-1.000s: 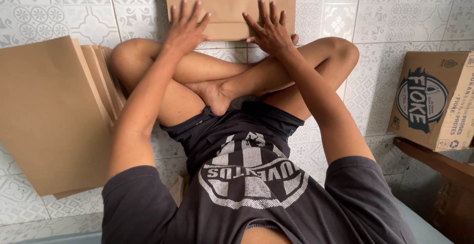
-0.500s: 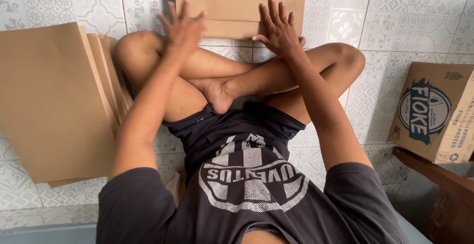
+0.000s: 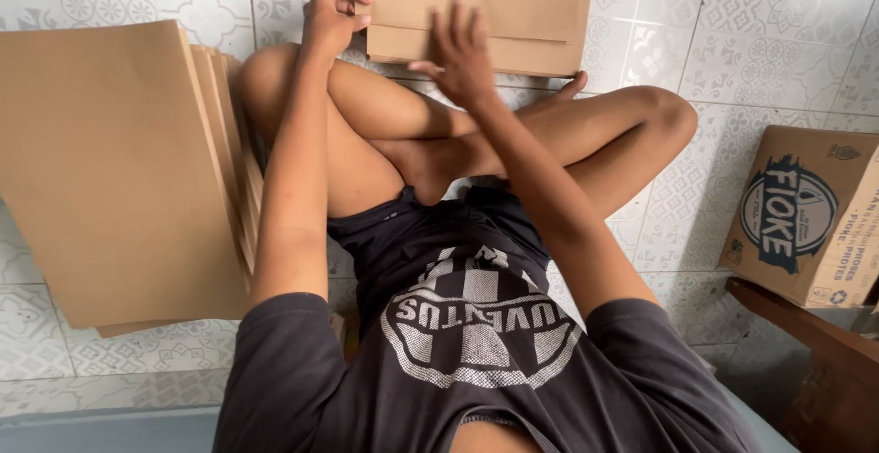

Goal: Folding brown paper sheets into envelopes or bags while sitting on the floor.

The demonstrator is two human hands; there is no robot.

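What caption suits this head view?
Seated cross-legged, left hand grips a folded brown paper sheet; right hand presses it.

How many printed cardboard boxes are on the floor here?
1. The box sits on the tiled floor at the right edge, beside a wooden piece. More may lie out of frame. The brown stack at left and the sheet ahead are flat paper.
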